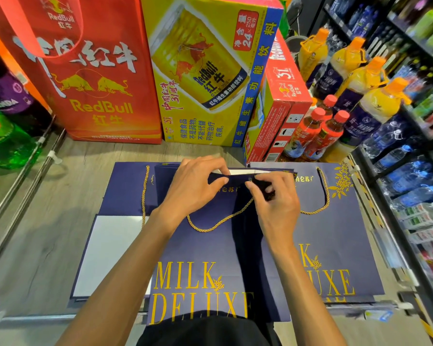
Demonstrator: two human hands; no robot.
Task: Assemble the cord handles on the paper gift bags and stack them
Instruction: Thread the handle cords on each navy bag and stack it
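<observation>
Near the middle of the wood-grain counter, close to its front edge, lies the navy paper gift bag with gold MILK DELUXE lettering, its mouth towards the back edge; the left hand pinches the bag's top rim, fingers curled over the fold with the thumb beneath; the right hand is curled tight, thumb and forefinger nipping what appears to be one end of the gold twisted cord right at a small hole in the rim; the cord sags in a loop across the bag's face, and its other end runs under the left hand, so whether that end is already fixed cannot be told; this handle looks part-threaded, not finished. Towards the right edge a second navy bag lies flat with its gold cord handle already fitted, more bag edges showing beneath it, which suggests a growing stack; towards the left edge another navy bag also carries a cord, with a white-faced flat panel in front of it; judging by this, several bags are done, and the present bag needs finishing and stacking.
</observation>
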